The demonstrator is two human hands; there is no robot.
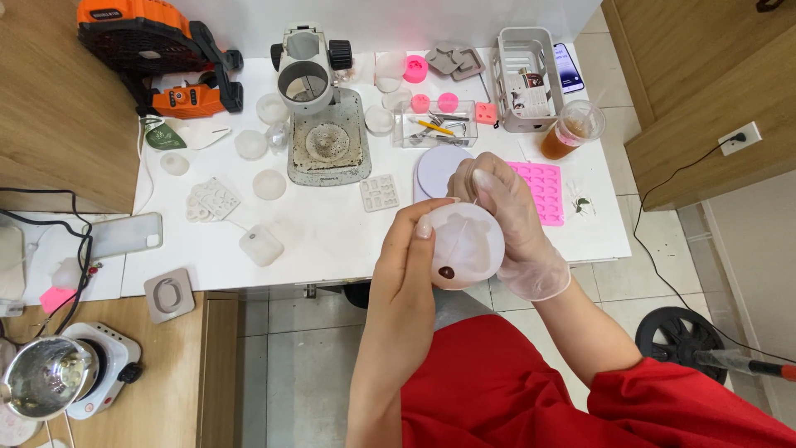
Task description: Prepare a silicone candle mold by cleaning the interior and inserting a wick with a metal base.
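**Both hands on a round silicone mould, held above the table's front edge**

The bare left hand (406,265) and the right hand in a thin clear glove (510,228) together hold a pale, translucent round silicone mould (466,245) in the air, just in front of the white table (332,241) and over the lap in red cloth. The left fingers are curled round the mould's near-left side with the thumb pressed on its rim; the gloved right fingers wrap over the far side from above. A small dark piece (447,272) sits at the mould's lower edge. The step in hand looks like flexing or inspecting the mould; judging by the grip, whatever follows calls for a steady two-sided hold and gentle bending, since soft silicone gives easily and the small dark piece could slip out.

On the table, well apart from the hands: a flat pink silicone tray of small cavities (539,189) to the right, a lilac round disc (442,166) behind the hands, and a clear plastic cup of amber drink with a straw (570,129) near the right rear. A white open-sided rack (526,79) holds a small printed card with dark pictures. A clear box of small tools (438,124) stands mid-rear, with pink round moulds above it. A grey stereo microscope (319,99) stands on its speckled base left of centre. An orange and black fan (153,54) sits at the far left rear. A bright pink paper note (56,297) lies at the left edge
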